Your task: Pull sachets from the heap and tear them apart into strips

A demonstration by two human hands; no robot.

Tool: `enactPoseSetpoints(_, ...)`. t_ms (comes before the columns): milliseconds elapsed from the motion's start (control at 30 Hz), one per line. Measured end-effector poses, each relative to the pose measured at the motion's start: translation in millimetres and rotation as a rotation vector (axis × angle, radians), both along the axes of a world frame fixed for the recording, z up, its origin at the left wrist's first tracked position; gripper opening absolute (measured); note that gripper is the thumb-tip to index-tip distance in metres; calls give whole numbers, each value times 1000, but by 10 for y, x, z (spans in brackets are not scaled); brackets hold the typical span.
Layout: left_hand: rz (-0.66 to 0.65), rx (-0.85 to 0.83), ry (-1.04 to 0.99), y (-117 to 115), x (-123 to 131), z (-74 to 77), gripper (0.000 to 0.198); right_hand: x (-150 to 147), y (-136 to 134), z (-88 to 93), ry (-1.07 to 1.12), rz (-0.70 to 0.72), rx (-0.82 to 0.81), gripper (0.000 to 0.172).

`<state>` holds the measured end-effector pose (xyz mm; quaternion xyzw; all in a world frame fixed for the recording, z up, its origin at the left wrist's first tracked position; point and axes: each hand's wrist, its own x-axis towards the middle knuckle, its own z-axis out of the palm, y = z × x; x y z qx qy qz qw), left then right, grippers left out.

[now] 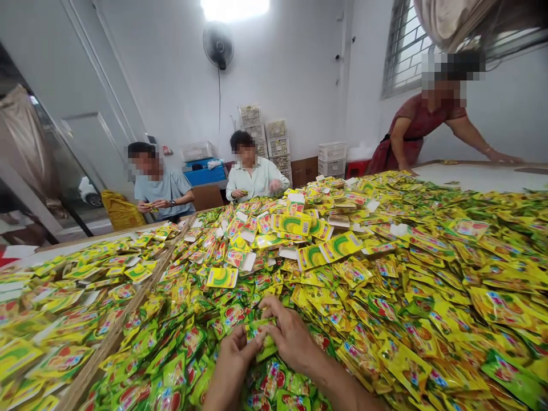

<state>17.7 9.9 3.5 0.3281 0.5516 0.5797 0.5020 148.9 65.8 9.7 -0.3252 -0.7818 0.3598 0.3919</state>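
At the lower middle, my left hand [235, 357] pinches the left side of a green and yellow packet [266, 347]. My right hand [289, 334] has its thumb and fingers on the packet's upper right part, close to the left thumb. Both hands are over a heap of green packets [171, 371] with red fruit pictures. Yellow packets [406, 365] spread to the right. Flat yellow cartons [329, 251], some with white flaps open, lie on the heap beyond my hands.
A wooden strip [128, 311] separates more yellow cartons [64, 319] at the left. Two people sit across the table; a third leans over its far right end, one hand on the white surface [475, 174]. White crates [278, 147] stand stacked against the back wall.
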Motion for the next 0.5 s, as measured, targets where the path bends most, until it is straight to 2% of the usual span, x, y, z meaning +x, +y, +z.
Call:
enactPoseSetpoints(100, 99, 16, 50, 34, -28, -42, 38, -56, 4, -17, 151, -86, -184, 21)
enactPoseSetpoints(133, 118, 23, 42, 40, -40, -54, 38, -76, 4, -27, 201, -97, -268, 25)
enactPoseSetpoints(200, 119, 39, 20, 48, -62, -73, 39, -110, -3, -53, 220, -12, -437, 33)
enactPoseSetpoints(300, 78, 56, 17, 78, -108, -65, 38, -145, -14, -84, 162, 152, -590, 33)
enactPoseSetpoints(367, 42, 60, 33, 104, -172, 4, 38, -152, -7, -81, 212, 150, -595, 34)
enactPoseSetpoints(500, -121, 4, 133, 127, -244, 290, 39, -126, -33, -24, 313, 86, -595, 32)
